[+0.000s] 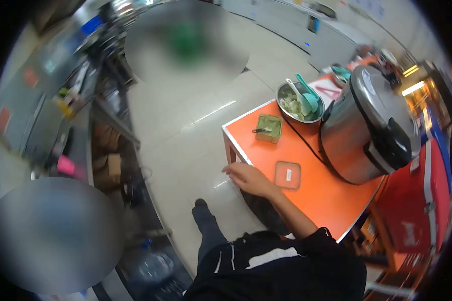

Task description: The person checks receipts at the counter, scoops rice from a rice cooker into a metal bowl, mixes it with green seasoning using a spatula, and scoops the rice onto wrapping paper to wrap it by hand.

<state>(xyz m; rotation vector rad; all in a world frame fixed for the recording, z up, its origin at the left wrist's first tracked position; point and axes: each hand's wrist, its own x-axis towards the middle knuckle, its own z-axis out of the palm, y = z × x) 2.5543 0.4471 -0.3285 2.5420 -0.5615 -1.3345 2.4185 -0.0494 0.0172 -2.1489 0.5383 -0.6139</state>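
Observation:
My right hand (245,177) hangs over the left edge of the orange table (316,198), its fingers stretched out and nothing visible in them. Close to its wrist lies a clear rectangular lid (288,175) with a small white label. Farther along the table stands a square plastic container (269,128) of green food, a small spoon resting in it. Behind that is a metal bowl (280,89) holding what looks like rice, with a white rice paddle (297,92) and a teal scoop (311,102). My left hand is out of view.
A large steel rice cooker (349,128) stands on the right of the table, its black cord running across the top. Beside it is a red cooler box (409,200). A cluttered counter (93,165) lines the left. Two round areas are blurred out.

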